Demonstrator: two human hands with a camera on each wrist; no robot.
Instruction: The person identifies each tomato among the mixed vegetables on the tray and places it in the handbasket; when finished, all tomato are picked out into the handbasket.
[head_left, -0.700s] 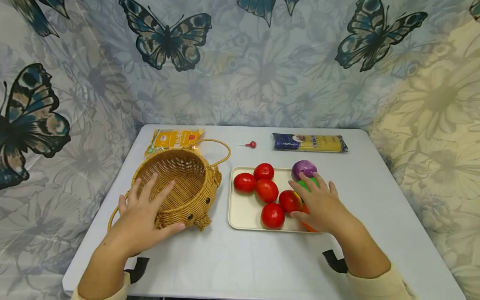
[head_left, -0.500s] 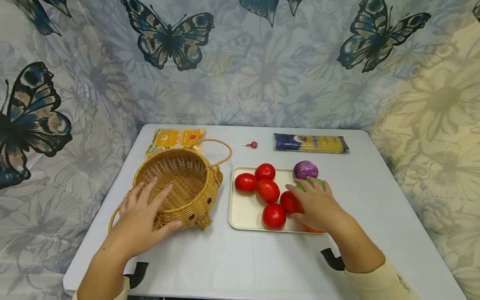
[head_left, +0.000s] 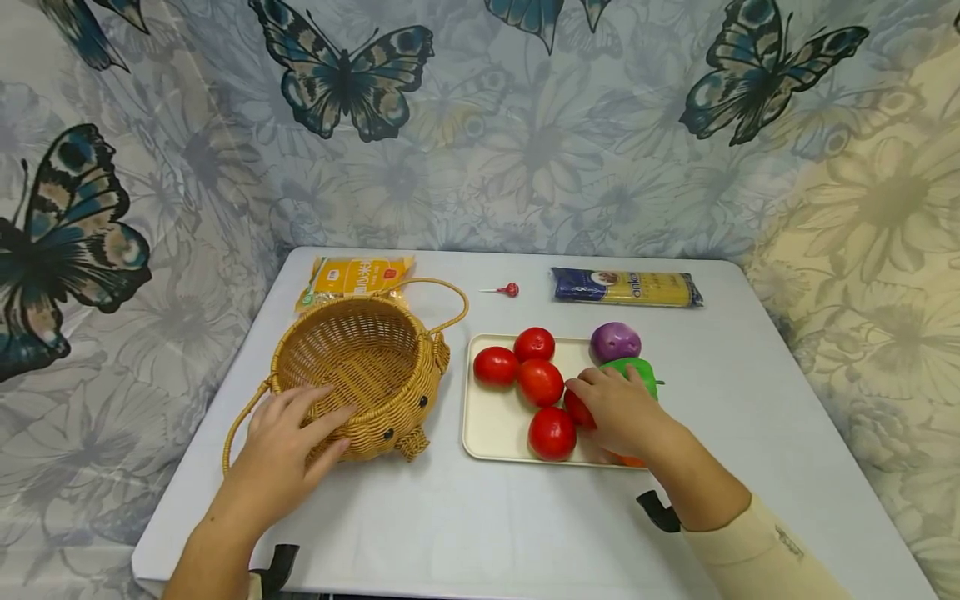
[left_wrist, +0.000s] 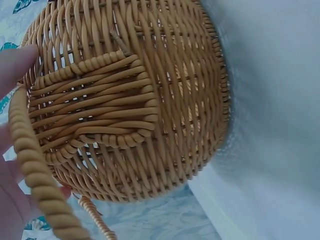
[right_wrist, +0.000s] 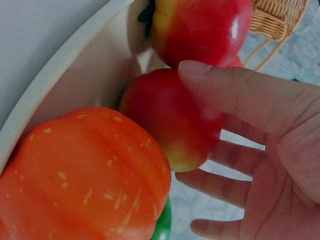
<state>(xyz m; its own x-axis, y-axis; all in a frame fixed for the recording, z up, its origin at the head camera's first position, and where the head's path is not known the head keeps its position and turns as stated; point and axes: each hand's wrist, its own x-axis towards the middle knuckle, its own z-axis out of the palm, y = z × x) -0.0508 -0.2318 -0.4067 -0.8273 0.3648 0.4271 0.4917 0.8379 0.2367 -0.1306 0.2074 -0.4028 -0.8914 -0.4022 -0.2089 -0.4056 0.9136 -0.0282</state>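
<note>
My left hand (head_left: 277,454) grips the near left rim of a woven wicker basket (head_left: 408,417), fingers over the edge and thumb outside. In the left wrist view, the basket's woven side (left_wrist: 190,100) and rope-like handle (left_wrist: 37,175) fill much of the picture. On the cream tray (head_left: 491,425), my right hand (head_left: 626,412) holds a red tomato (right_wrist: 170,112) with a yellowish patch, its thumb (right_wrist: 235,90) on one side and fingers curled behind. Several other red tomatoes (head_left: 541,382) lie left of it. An orange ribbed vegetable (right_wrist: 90,175) sits close by, mostly hidden by the hand in the head view.
A green bell pepper (head_left: 637,368) and a purple onion (head_left: 615,342) sit at the tray's right side. Farther back lie a yellow food bag (head_left: 360,273), a small red lollipop (head_left: 512,290) and a blue-and-yellow pasta packet (head_left: 628,287). The white table (head_left: 480,533) meets a butterfly-patterned cloth.
My right hand has come down and left onto the tomato, its fingers closing round it and uncovering the green pepper. My left hand has drawn in its spread fingers onto the basket rim.
</note>
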